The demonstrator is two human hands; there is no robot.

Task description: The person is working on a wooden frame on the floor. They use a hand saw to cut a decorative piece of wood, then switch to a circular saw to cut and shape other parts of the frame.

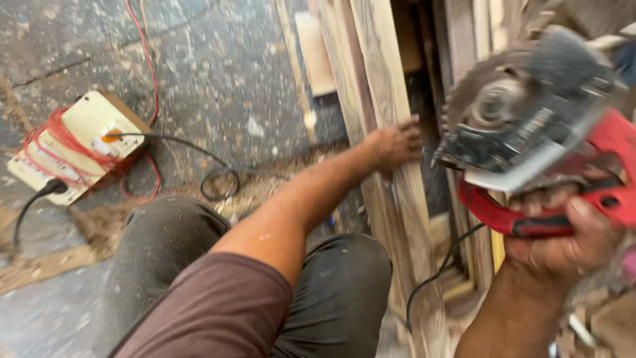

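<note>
My left hand [395, 144] reaches forward and grips the edge of a long grained wooden plank [381, 79] that runs away from me across the floor. My right hand [570, 235] holds a red and black circular saw [530, 132] by its red handle, raised at the right, with the toothed blade turned toward me. The saw hangs just right of the plank and of my left hand, apart from both. Its black cord [437, 272] drops down beside the plank. The picture is blurred by motion.
A cream extension board [76, 142] wound with red wire lies on the dusty floor at the left, with black cables [218, 179] trailing from it. More planks and offcuts [464, 40] are stacked at the top right. My knees in dark trousers [331, 285] fill the foreground. Sawdust covers the floor.
</note>
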